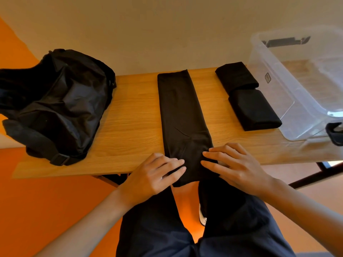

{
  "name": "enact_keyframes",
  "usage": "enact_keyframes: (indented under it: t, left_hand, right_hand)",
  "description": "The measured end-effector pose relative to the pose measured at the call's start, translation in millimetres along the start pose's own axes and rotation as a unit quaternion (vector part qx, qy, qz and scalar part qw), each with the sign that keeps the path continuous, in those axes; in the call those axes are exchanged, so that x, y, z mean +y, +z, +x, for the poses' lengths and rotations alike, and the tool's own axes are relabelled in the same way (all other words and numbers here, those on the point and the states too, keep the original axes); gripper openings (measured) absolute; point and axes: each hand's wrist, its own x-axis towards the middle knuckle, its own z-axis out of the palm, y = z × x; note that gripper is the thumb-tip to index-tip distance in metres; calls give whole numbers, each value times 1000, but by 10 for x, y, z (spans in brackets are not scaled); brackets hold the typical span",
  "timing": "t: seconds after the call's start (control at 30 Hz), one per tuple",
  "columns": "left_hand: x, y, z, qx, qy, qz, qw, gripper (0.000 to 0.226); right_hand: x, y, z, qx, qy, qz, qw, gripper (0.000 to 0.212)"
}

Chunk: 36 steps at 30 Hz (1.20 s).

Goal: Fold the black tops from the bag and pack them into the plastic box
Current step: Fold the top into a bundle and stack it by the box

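A black top (182, 115) lies folded into a long narrow strip down the middle of the wooden table (130, 127), its near end hanging over the front edge. My left hand (157, 175) rests on the strip's near left edge with straight fingers. My right hand (233, 166) presses its near right edge, fingers flat. Two folded black tops (236, 76) (255, 110) lie side by side to the right. The clear plastic box (289, 86) stands at the far right with nothing visible inside. The black bag (55, 106) sits slumped at the left.
The table's front edge runs just in front of my hands. My dark trousers and a white shoe show below, above an orange floor. The box has black clip handles. A beige wall stands behind the table.
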Motion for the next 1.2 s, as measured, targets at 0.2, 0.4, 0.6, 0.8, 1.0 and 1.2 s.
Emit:
enact_keyframes:
  t: [0.2, 0.4, 0.6, 0.8, 1.0, 1.2]
  left_hand:
    - [19, 25, 28, 3, 15, 19, 1000, 26]
    - [5, -48, 65, 25, 2, 6, 1000, 18]
    - [-22, -129, 101, 63, -82, -63, 993, 20]
    - [-74, -162, 244, 100, -138, -135, 976, 23]
    - [-190, -162, 444, 133, -276, -228, 924, 15]
    - [-435, -61, 720, 111, -493, -342, 793, 24]
  right_hand:
    - [3, 12, 11, 32, -5, 13, 999, 24]
    - [12, 9, 1, 50, -7, 47, 998, 21]
    - [34, -161, 133, 52, 62, 157, 984, 23]
    - [103, -283, 463, 53, 173, 309, 934, 13]
    - [225, -367, 808, 42, 302, 484, 820, 5]
    - [534, -246, 1166, -32, 471, 549, 690, 17]
